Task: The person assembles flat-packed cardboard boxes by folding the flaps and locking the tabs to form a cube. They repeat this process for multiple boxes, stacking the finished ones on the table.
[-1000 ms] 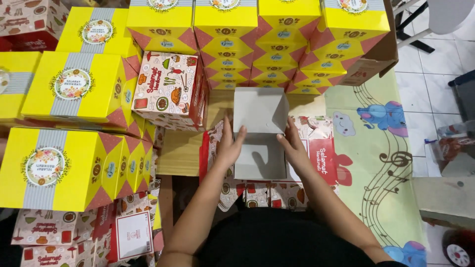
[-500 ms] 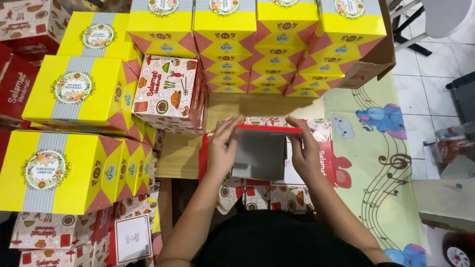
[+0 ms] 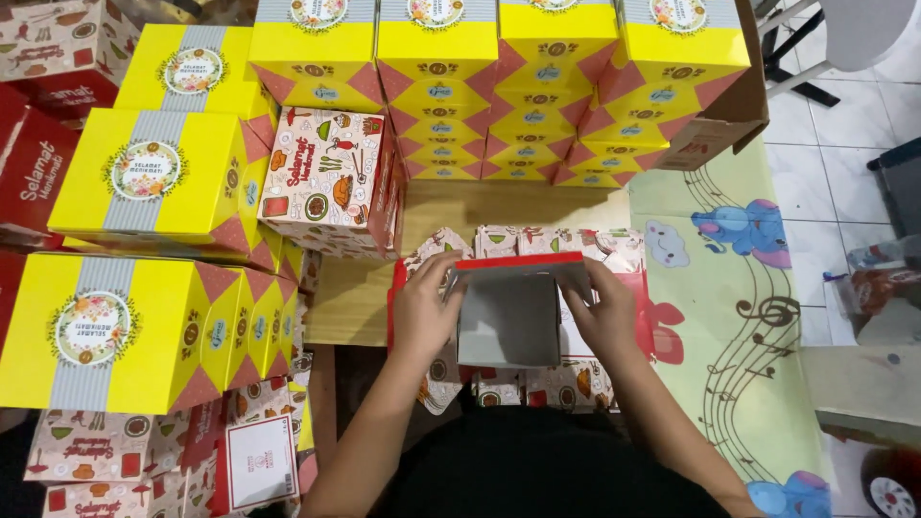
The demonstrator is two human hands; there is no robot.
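Lid flap now folded up since a second ago. Left hand [image 3: 429,312], right hand [image 3: 602,309] clasped on box [image 3: 508,317] sides (half-formed), over flat blanks [image 3: 537,245]. Finished stacks [image 3: 499,86] behind.

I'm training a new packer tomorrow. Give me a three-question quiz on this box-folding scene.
1. True or false: both the left hand and the right hand touch the half-folded box.
2. What colour is the inside of that box?
A. grey
B. yellow
C. blue
3. Fill in: the finished boxes stacked along the top are mainly ____ in colour.

Key: 1 true; 2 A; 3 yellow.
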